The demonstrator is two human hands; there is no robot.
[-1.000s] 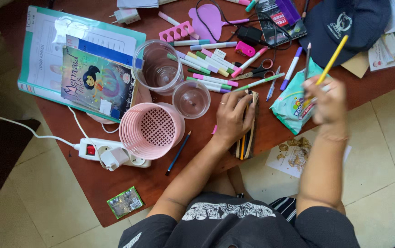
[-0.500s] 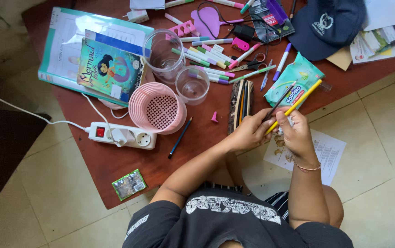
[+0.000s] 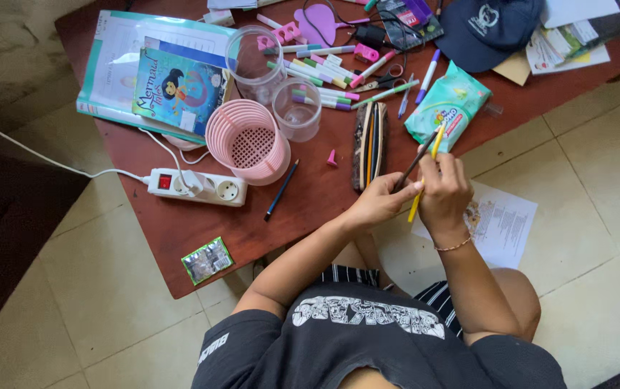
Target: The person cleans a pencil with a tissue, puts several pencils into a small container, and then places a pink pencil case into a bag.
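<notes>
Right hand (image 3: 445, 189) grip pinches yellow pencil (image 3: 427, 170); left hand (image 3: 382, 203) grip pinches dark pencil (image 3: 416, 160). Both pencils stick up past the fingers, just right of the pencil case (image 3: 369, 144), at the counter (image 3: 310, 209) edge.

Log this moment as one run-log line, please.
left hand: grip on dark pencil | right hand: grip on yellow pencil | both over table edge | pencil case: open
</notes>
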